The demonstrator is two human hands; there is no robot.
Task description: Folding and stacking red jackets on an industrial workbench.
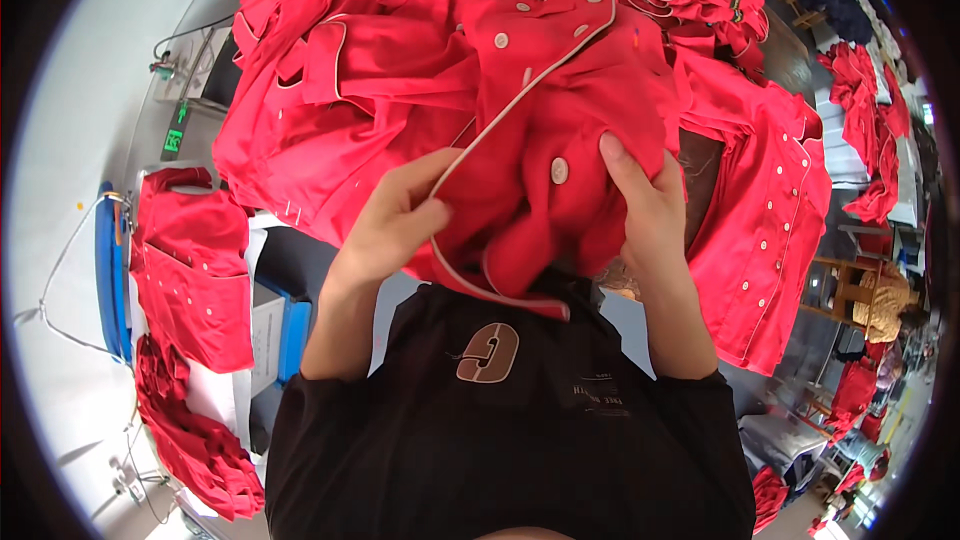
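Note:
Both hands hold a red button-up shirt (590, 105) with white piping and pale round buttons, bunched up in front of my chest. My left hand (390, 225) pinches it close to its piped edge, fingers curled in. On the other side my right hand (650, 205) grips the cloth, thumb lying on top and the other fingers hidden behind the fabric. A narrow piped end of the shirt hangs down between my forearms. Beyond the hands, the held shirt merges with a heap of similar red shirts (390, 90), so where it ends is unclear.
To the right, another red shirt (765, 190) drapes over the heap's side. More red garments (190, 260) hang on the left beside a blue bin (295, 335). At far right stand a wooden chair (850, 290) and racks of clothing; a person (890, 300) appears there.

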